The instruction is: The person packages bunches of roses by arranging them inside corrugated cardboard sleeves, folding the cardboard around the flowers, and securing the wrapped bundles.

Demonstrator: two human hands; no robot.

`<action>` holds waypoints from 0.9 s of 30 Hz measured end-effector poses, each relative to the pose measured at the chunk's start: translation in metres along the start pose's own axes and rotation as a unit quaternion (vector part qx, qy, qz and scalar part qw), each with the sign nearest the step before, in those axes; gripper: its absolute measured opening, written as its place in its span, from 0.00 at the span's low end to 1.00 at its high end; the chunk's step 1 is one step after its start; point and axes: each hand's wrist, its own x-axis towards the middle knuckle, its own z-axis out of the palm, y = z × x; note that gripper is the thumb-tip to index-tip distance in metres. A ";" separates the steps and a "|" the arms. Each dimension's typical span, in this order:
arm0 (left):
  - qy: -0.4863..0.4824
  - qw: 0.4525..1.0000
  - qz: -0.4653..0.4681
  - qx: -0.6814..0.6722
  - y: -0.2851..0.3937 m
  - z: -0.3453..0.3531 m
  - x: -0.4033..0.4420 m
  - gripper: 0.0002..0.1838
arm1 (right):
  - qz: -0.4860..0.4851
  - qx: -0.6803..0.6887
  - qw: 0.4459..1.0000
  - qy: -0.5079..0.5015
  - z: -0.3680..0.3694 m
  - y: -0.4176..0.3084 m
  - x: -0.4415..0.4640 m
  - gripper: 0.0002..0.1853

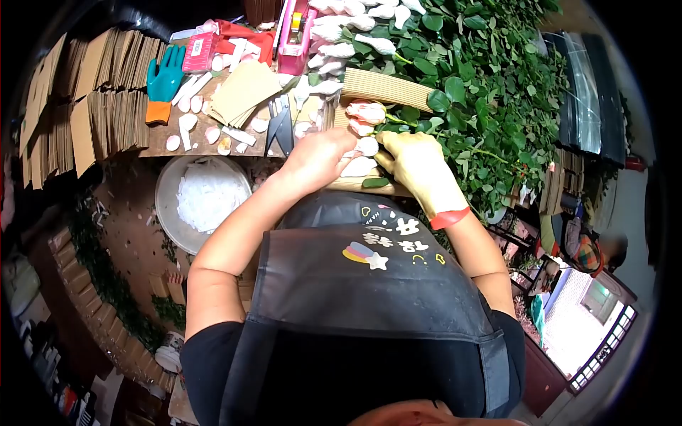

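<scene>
Pale pink roses (pixel 366 111) lie on a sheet of corrugated cardboard (pixel 387 86), their stems toward the right. Just below them is a rose head in a white sleeve (pixel 367 146), between my two hands. My bare left hand (pixel 320 157) has its fingers closed at the left side of this sleeved rose. In a pale yellow glove, my right hand (pixel 415 165) curls its fingers at the rose's stem end; the stem itself is hidden. Another white-sleeved rose (pixel 359 167) lies under my left fingers. A loose green leaf (pixel 375 182) rests near the cardboard's front edge.
Leafy rose stems (pixel 483 92) heap up on the right, with white-sleeved heads (pixel 334 32) at the back. Black-handled scissors (pixel 280 128), cards (pixel 245 92), a pink tape dispenser (pixel 295 39) and a teal glove (pixel 166 74) lie leftward. A bucket (pixel 167 220) holds white pieces.
</scene>
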 end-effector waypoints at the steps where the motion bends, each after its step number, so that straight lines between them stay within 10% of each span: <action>1: -0.004 1.000 0.009 0.004 0.000 0.000 0.000 0.11 | 0.003 0.005 1.000 0.006 0.000 0.000 -0.001 0.12; 19: 0.073 0.964 -0.112 -0.230 0.001 0.018 -0.010 0.07 | 0.046 -0.005 0.999 0.001 0.016 0.007 -0.004 0.11; 25: 0.320 0.814 -0.164 -0.457 -0.004 -0.059 -0.021 0.08 | 0.037 0.010 0.999 0.009 0.008 0.005 -0.006 0.12; 27: 0.266 0.891 -0.140 -0.342 -0.022 -0.069 -0.035 0.08 | 0.060 0.008 0.998 -0.012 -0.002 0.004 -0.011 0.12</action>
